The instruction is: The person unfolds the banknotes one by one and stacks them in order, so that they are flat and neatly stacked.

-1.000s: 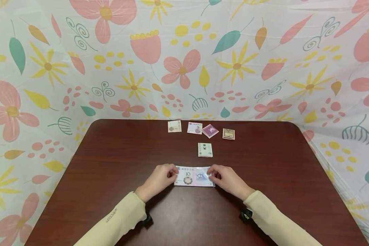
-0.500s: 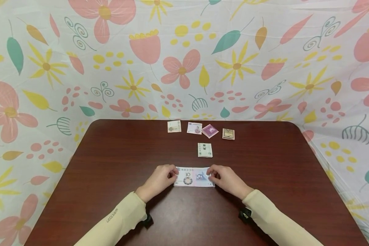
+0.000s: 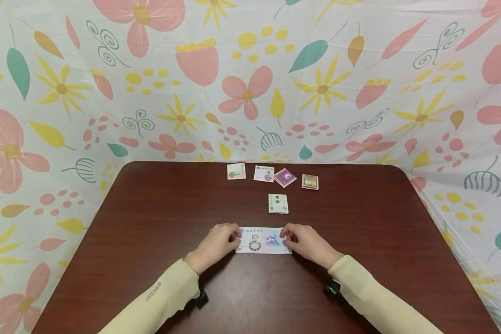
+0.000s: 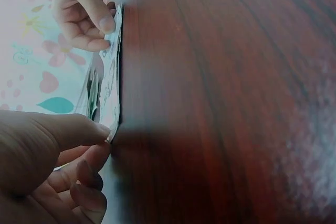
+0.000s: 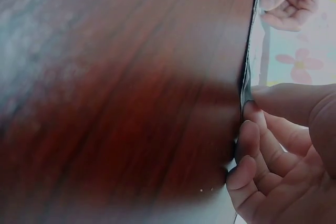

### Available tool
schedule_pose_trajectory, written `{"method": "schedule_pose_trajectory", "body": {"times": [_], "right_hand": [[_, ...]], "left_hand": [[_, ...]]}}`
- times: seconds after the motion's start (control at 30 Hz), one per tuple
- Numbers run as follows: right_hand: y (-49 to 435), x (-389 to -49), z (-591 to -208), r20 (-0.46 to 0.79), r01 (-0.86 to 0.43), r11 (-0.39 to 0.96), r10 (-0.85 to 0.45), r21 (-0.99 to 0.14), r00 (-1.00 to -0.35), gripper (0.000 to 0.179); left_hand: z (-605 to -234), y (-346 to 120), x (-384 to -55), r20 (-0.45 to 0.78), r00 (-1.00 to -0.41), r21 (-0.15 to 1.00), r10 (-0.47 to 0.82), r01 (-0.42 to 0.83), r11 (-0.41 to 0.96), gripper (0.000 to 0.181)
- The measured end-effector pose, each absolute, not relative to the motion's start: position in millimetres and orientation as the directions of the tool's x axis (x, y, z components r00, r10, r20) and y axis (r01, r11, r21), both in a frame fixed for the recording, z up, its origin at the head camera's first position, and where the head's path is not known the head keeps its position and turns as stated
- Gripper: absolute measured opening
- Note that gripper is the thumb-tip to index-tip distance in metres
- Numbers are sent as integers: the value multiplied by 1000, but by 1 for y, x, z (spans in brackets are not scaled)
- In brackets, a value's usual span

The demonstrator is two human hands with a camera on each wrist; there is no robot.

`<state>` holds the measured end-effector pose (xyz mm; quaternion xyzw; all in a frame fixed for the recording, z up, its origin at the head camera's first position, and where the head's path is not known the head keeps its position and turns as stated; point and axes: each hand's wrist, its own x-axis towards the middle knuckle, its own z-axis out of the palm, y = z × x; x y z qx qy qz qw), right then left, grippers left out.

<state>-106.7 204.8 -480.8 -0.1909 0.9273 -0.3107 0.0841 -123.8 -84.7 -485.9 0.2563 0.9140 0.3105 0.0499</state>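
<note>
A pale blue and pink play banknote (image 3: 260, 246) printed with a 10 lies spread flat near the middle of the table. Its left end is pinched between thumb and forefinger of my left hand (image 3: 217, 243). At the opposite end, my right hand (image 3: 311, 243) pinches it the same way. The left wrist view shows the banknote (image 4: 111, 82) edge-on, just above the wood, with the left thumb (image 4: 79, 132) on top. In the right wrist view, the right thumb (image 5: 289, 103) presses on the near end of the note (image 5: 253, 51).
Beyond the note lies a folded green 2 note (image 3: 278, 204). Farther back sit a pale 1 note (image 3: 236, 171), a 5 note (image 3: 264, 173), a folded purple note (image 3: 285, 177) and a folded brownish note (image 3: 310, 182). A floral cloth (image 3: 250, 116) hangs behind the table (image 3: 150, 218).
</note>
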Motion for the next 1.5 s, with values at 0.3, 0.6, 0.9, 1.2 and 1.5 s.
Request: {"method": "schedule_pose_trajectory", "body": {"times": [0.3, 0.6, 0.9, 1.2, 1.5], "right_hand": [[205, -107, -476, -61, -289, 755, -398, -589, -915, 12], [216, -106, -477, -37, -327, 737, -430, -592, -902, 18], [218, -105, -476, -34, -334, 733, -437, -593, -899, 19], [220, -105, -475, -14, -350, 721, -446, -598, -895, 17], [221, -106, -477, -10, -371, 723, -463, -582, -886, 20]], "left_hand": [[-486, -86, -123, 60, -868, 597, 493, 427, 679, 10], [-489, -88, -122, 99, -863, 603, 496, 448, 660, 10], [-489, -87, -121, 93, -868, 594, 487, 441, 673, 10], [-488, -87, -122, 75, -872, 576, 484, 434, 693, 10], [-478, -90, -139, 45, -839, 552, 542, 473, 686, 9]]}}
